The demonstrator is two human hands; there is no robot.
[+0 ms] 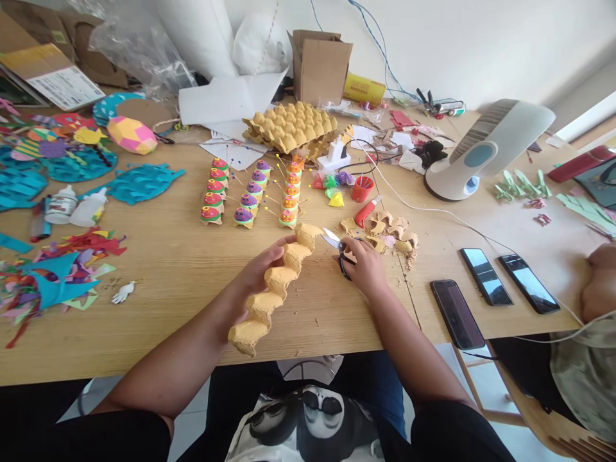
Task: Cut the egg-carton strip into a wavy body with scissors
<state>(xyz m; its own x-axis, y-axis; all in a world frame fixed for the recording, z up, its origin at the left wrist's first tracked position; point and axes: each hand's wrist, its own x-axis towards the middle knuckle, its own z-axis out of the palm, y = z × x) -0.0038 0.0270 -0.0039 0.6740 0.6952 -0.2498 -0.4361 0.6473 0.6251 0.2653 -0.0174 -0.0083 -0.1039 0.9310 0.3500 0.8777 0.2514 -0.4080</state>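
My left hand [257,273] grips a long strip of tan egg-carton cups [279,282], holding it slanted above the wooden table [168,269]. My right hand [363,263] is closed on a pair of black-handled scissors [337,247]. The blades point left and touch the strip's far end. Carton offcuts [392,232] lie just right of the scissors. Three rows of painted carton caterpillars [250,192] with pins stand beyond the strip.
A stack of egg trays [291,125] and a cardboard box [320,64] stand at the back. A white fan [486,151] is at the right, with three phones [486,282] in front of it. Coloured paper scraps [52,269] and glue bottles [77,206] cover the left. Another person's arm [599,282] shows far right.
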